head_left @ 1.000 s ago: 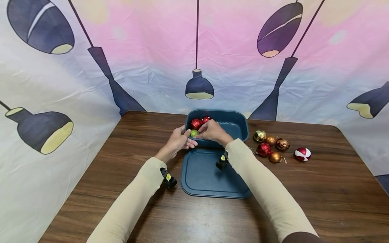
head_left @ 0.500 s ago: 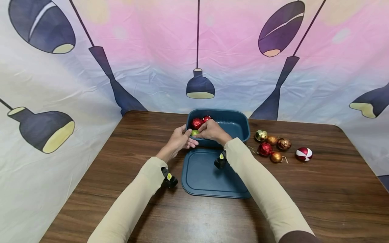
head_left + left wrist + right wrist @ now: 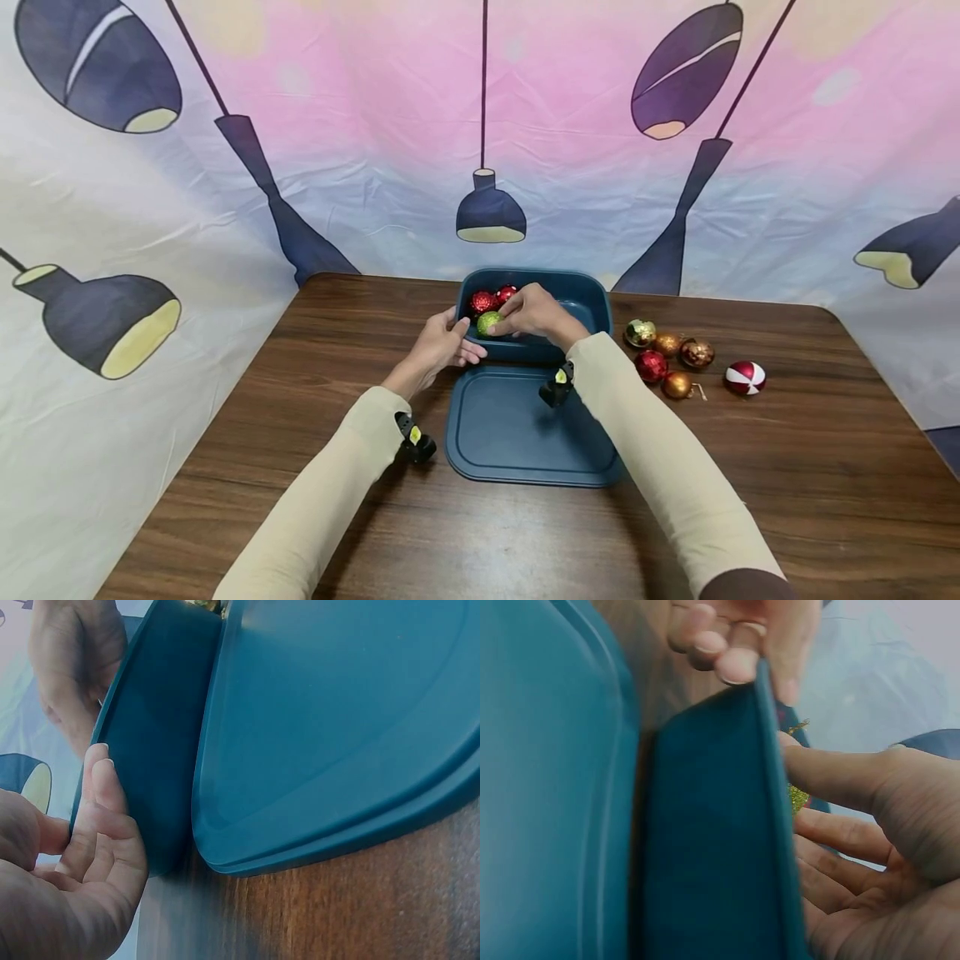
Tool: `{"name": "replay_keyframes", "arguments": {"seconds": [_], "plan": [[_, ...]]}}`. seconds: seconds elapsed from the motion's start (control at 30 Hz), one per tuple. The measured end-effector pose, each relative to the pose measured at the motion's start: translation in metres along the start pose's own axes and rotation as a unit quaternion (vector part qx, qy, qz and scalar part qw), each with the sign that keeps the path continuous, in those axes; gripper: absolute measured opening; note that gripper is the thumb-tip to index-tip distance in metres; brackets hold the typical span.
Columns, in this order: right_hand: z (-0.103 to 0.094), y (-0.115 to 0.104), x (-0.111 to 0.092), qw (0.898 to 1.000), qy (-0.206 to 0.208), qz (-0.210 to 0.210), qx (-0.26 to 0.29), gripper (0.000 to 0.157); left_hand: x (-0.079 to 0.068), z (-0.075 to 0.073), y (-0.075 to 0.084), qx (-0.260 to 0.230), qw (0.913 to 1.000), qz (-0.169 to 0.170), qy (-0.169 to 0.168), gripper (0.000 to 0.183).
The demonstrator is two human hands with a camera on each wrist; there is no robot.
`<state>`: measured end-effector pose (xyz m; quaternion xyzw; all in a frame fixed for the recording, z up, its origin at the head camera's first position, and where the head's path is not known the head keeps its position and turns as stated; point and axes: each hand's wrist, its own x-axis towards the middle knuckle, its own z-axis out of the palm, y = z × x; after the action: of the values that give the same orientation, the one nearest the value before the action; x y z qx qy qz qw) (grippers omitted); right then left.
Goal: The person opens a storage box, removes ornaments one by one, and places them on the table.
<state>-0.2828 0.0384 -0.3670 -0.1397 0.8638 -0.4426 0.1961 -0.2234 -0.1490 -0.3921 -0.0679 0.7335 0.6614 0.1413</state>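
In the head view, a dark teal box (image 3: pixel 585 292) stands at the back of the table. My left hand (image 3: pixel 438 346) grips its near left corner, thumb over the rim and fingers along the outer wall. My right hand (image 3: pixel 536 315) reaches over the near wall and pinches a green glitter bauble (image 3: pixel 489 323) between thumb and fingers. The bauble (image 3: pixel 798 796) peeks out between the fingers in the right wrist view, the wall hiding part of it. Behind it in the box lie a red glitter bauble (image 3: pixel 482 302) and a red one with white marks (image 3: pixel 506 293).
The teal lid (image 3: pixel 525 425) lies flat just in front of the box. To the right sit several gold, copper and red baubles, among them a red one (image 3: pixel 651 365). A red-and-white bauble (image 3: pixel 746 378) lies farther right. A printed cloth (image 3: pixel 390 167) hangs behind the table.
My right hand has risen slightly and shifted right with the green bauble, which now shows more above the rim. My left hand stays on the box corner.
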Motion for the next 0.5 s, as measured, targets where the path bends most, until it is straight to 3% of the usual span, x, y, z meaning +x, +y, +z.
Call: {"name": "replay_keyframes", "arguments": {"seconds": [0.5], "plan": [[-0.051, -0.004, -0.033, 1.000, 0.015, -0.014, -0.004, 0.045, 0.002, 0.000, -0.002, -0.002, 1.0000, -0.001, 0.004, 0.060]]}}
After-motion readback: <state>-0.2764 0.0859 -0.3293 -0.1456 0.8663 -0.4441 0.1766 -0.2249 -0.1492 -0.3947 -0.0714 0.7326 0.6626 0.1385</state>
